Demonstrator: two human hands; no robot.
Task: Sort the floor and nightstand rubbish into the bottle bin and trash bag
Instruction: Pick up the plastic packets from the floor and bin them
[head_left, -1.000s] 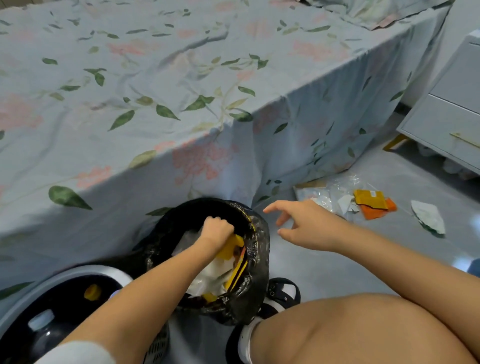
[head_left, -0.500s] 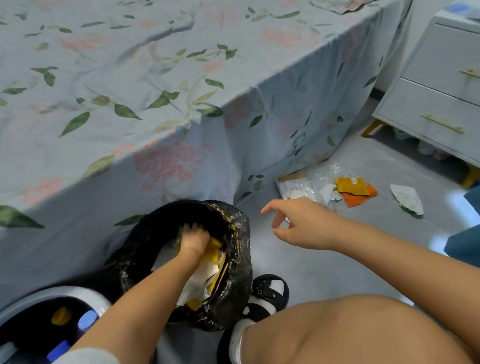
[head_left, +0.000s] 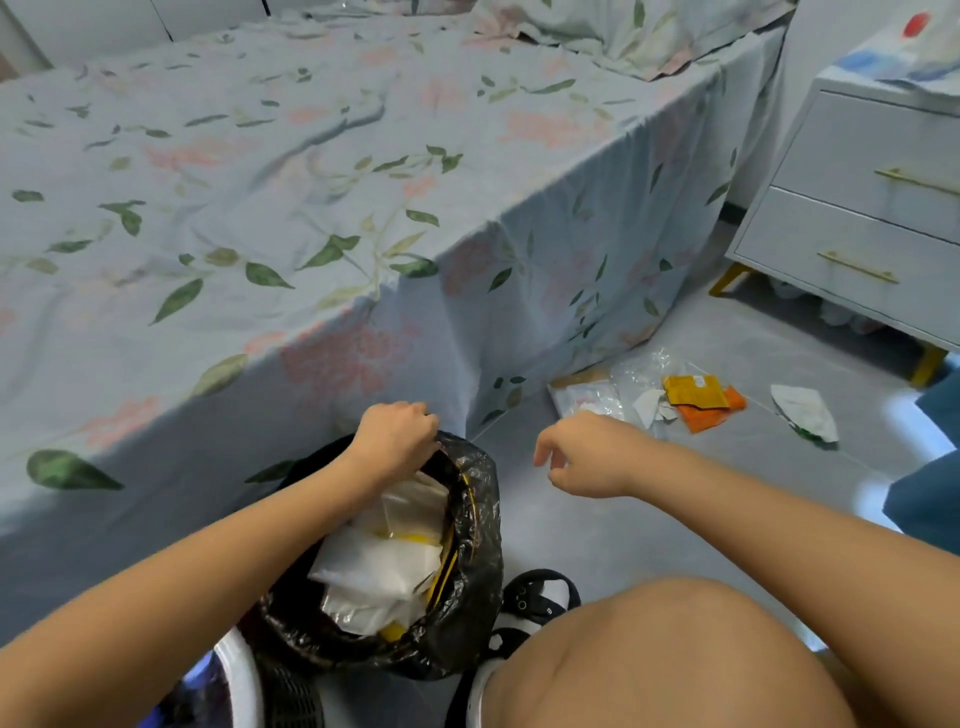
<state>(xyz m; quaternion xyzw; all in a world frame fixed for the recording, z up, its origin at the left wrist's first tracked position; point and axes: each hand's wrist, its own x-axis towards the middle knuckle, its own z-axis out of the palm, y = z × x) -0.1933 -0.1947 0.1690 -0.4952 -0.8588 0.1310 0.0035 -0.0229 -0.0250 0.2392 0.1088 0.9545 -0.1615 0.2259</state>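
Observation:
A black trash bag (head_left: 470, 587) stands open on the floor beside my knee, with white and yellow wrappers (head_left: 384, 561) inside. My left hand (head_left: 397, 434) is at the bag's far rim, fingers curled on the plastic edge. To the right of the bag, my right hand (head_left: 587, 452) hovers over the floor, loosely curled and holding nothing. Ahead of it lies floor rubbish: a clear plastic bag (head_left: 592, 395), a yellow packet (head_left: 693, 389), an orange packet (head_left: 714, 415) and a white wrapper (head_left: 805, 410). The white bottle bin's rim (head_left: 239, 675) shows at the bottom left.
A bed with a floral sheet (head_left: 311, 208) fills the left and back, its side hanging right behind the bag. A white nightstand (head_left: 857, 223) with gold handles stands at the right, with papers on top (head_left: 904, 57). My shoe (head_left: 540, 603) is by the bag.
My left hand has come up out of the bag's contents and taken the far rim. My right hand has curled in slightly. The view has tilted up toward the nightstand.

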